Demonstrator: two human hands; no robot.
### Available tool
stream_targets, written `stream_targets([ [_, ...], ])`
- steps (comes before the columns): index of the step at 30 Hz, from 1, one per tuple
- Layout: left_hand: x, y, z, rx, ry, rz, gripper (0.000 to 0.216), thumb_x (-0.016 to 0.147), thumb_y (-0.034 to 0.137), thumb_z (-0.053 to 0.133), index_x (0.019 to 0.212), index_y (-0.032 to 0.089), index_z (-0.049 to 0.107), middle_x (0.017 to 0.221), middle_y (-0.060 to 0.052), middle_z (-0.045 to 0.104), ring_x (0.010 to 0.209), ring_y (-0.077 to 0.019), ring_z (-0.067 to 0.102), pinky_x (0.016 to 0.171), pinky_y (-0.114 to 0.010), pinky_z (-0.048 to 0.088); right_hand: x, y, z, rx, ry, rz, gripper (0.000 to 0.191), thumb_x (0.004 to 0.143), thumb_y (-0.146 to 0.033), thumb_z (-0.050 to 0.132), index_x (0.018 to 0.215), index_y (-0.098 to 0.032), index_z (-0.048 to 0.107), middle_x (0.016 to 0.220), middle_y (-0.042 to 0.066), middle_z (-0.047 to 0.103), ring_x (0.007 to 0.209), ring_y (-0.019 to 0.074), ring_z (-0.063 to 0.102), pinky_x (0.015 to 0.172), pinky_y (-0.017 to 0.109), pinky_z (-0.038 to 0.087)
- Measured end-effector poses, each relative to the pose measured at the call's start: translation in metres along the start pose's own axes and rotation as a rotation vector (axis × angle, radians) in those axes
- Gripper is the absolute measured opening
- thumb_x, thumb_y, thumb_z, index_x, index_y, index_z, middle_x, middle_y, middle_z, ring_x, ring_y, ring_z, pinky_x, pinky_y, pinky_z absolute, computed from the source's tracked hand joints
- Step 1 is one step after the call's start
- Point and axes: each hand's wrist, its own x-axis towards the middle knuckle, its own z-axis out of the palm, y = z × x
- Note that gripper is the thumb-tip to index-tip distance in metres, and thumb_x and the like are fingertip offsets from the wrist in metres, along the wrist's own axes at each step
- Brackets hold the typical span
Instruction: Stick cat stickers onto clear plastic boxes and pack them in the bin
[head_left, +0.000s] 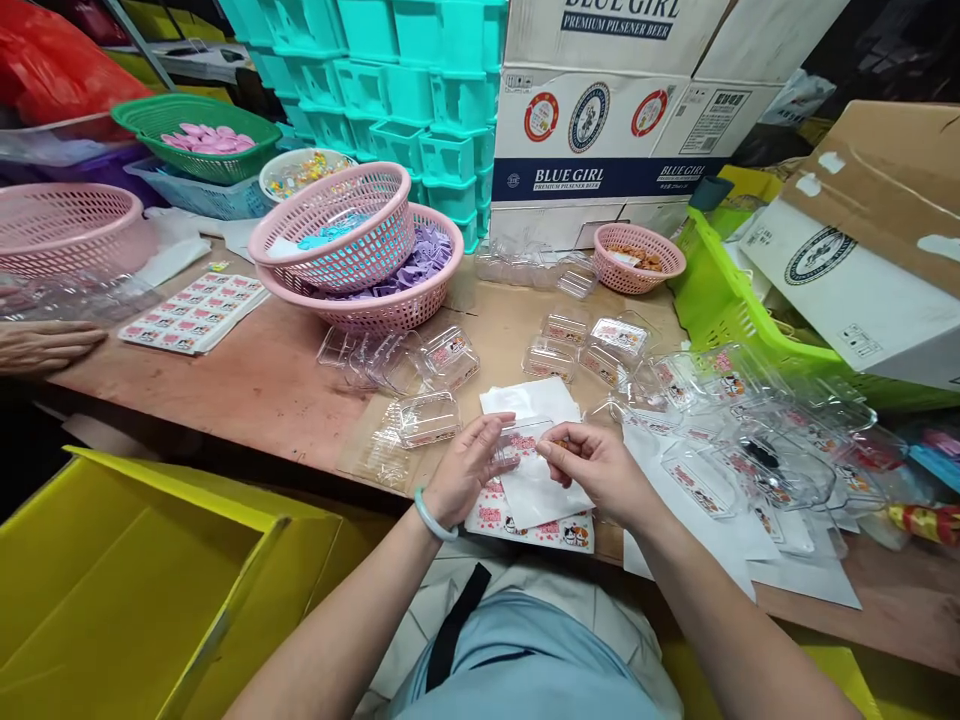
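Note:
My left hand (469, 470) grips a small clear plastic box (523, 440) just above the table's front edge. My right hand (592, 465) pinches something small at the box's right end; what it is I cannot make out. Under both hands lie a white backing sheet (536, 490) and a sticker sheet (536, 530) printed with cat pictures. Several more clear boxes (427, 418), some with labels, are scattered on the wooden table (262, 385) ahead and to the right.
Stacked pink baskets (360, 250) hold purple and blue pieces. A small pink basket (639, 258) stands by beer cartons (600, 120). Another sticker sheet (195, 312) lies left, near another person's hand (41, 345). A yellow bin (135, 580) sits below left, a green crate (720, 290) right.

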Motion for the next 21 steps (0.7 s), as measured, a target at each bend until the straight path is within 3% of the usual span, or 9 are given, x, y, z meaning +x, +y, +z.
stream_targets([
  [12,0.0031,0.0006,-0.0057,0.026,-0.029,-0.021,0.037,0.083,0.045,0.064,0.110,0.019,0.066,0.119,-0.009,0.059,0.104,-0.0204,0.055,0.082,-0.032,0.052,0.0079,-0.0106,-0.0042,-0.071,-0.124,0.115,0.037,0.071,-0.050,0.072,0.074,-0.015,0.062,0.052,-0.004,0.053,0.049,0.0078,0.046,0.047,0.020,0.034],
  [17,0.0030,0.0000,-0.0067,0.042,-0.046,-0.011,0.036,0.084,0.044,0.063,0.110,0.019,0.064,0.117,-0.009,0.059,0.104,-0.0199,0.055,0.084,-0.032,0.051,0.0098,-0.0053,-0.0032,-0.138,-0.109,0.122,0.031,0.076,-0.047,0.066,0.075,-0.016,0.061,0.051,-0.004,0.052,0.047,0.0083,0.044,0.045,0.021,0.033],
  [21,0.0011,-0.0028,-0.0047,0.066,-0.070,0.016,0.040,0.076,0.031,0.074,0.112,0.020,0.061,0.110,-0.006,0.061,0.098,-0.0160,0.058,0.086,-0.029,0.049,0.0079,-0.0012,0.0041,-0.301,-0.031,0.080,0.028,0.081,-0.046,0.061,0.075,-0.018,0.063,0.052,-0.004,0.053,0.047,0.0095,0.045,0.046,0.022,0.032],
])
